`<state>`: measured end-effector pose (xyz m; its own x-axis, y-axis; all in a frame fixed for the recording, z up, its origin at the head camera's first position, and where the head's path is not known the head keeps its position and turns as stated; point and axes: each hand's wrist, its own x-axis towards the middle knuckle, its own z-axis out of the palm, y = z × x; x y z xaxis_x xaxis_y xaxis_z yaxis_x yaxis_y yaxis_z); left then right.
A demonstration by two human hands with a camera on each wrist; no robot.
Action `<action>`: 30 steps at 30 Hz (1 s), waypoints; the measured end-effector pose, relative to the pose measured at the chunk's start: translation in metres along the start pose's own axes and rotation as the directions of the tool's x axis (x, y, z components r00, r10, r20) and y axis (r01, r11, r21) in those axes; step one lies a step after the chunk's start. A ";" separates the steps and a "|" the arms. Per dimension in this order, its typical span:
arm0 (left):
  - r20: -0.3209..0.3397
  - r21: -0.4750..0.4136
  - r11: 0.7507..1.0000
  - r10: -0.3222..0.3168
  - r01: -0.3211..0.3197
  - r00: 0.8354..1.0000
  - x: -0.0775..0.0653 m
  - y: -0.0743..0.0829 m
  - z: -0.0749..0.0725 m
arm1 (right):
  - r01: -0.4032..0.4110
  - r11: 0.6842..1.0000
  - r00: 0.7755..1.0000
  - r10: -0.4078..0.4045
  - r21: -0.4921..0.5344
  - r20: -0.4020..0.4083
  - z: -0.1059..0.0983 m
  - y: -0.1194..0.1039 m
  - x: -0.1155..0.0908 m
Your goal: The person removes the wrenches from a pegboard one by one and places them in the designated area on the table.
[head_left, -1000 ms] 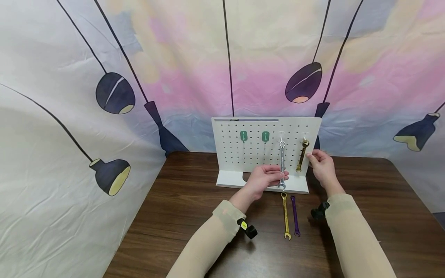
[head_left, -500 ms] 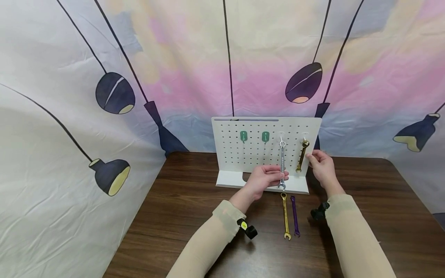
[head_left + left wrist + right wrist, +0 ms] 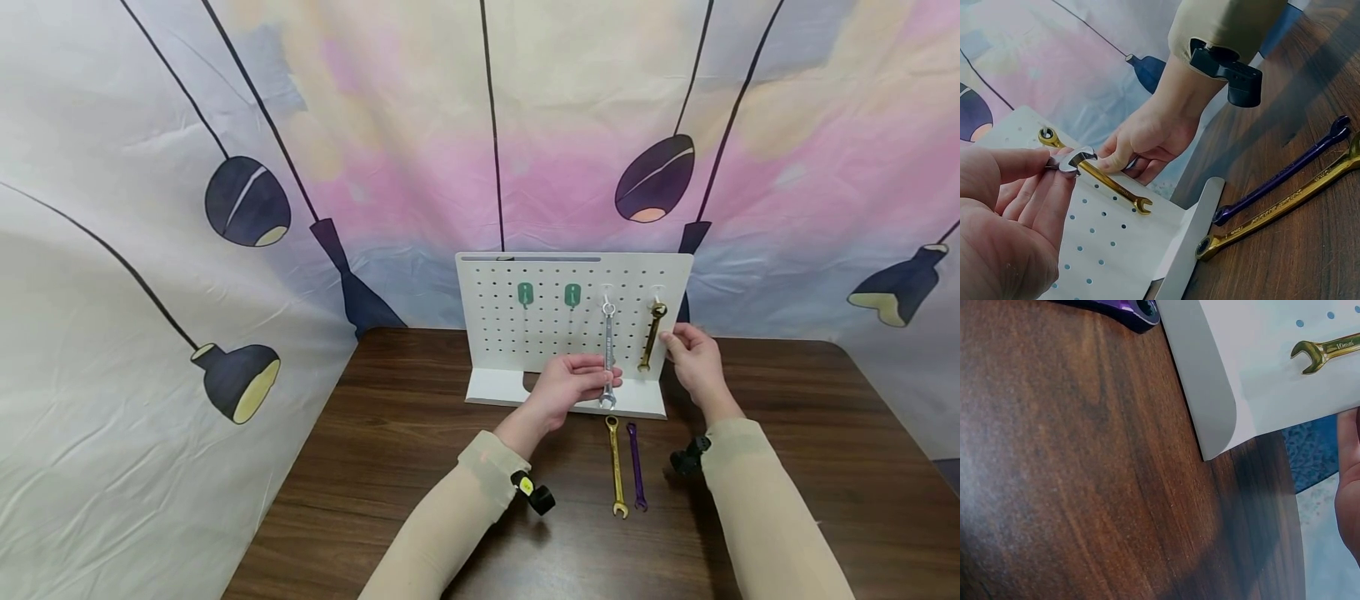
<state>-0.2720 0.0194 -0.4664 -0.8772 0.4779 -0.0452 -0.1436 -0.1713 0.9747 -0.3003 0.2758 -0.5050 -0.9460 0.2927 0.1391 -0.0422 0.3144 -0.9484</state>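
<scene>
Silver wrench (image 3: 609, 343): positioned upright in front of the pegboard (image 3: 549, 321), ring end uppermost at the clear hook (image 3: 607, 293), forked end pointing down. Left hand (image 3: 558, 388): thumb and fingers pinch the lower shank, just above the forked end. Right hand (image 3: 697, 363): appears to pinch the right edge of the pegboard, thumb on the front face; the fingers behind the panel are partly hidden.

Step in hand, as judged from the wrench position: fitting the ring end to the clear hook while the right hand steadies the panel. Whether the ring is fully seated cannot be told. The next move calls for confirming that the hook passes through the ring, then lowering the wrench gently and releasing the shank without swinging it.

Location relative to the hands: the silver wrench lies between them, within the left-hand grip and apart from the right hand. The hanging gold wrench (image 3: 651, 340) is between the silver wrench and the right hand. On the tabletop (image 3: 405, 433), the loose gold wrench (image 3: 617, 468) and the purple wrench (image 3: 637, 467) lie side by side, in front of the pegboard base, untouched by either hand.
</scene>
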 end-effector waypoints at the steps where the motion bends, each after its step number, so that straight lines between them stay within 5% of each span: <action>1: 0.000 -0.001 1.000 0.002 -0.002 1.000 0.000 0.000 0.001 | 0.001 1.000 1.000 -0.001 0.001 0.000 0.000 0.000 0.000; 30: 0.037 -0.026 1.000 0.009 -0.008 0.999 -0.008 -0.003 0.001 | 0.001 1.000 1.000 -0.002 0.023 0.008 0.000 0.001 0.001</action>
<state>-0.2643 0.0167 -0.4686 -0.8609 0.5081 -0.0283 -0.1484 -0.1973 0.9691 -0.3008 0.2765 -0.5063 -0.9484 0.2853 0.1383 -0.0507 0.2942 -0.9544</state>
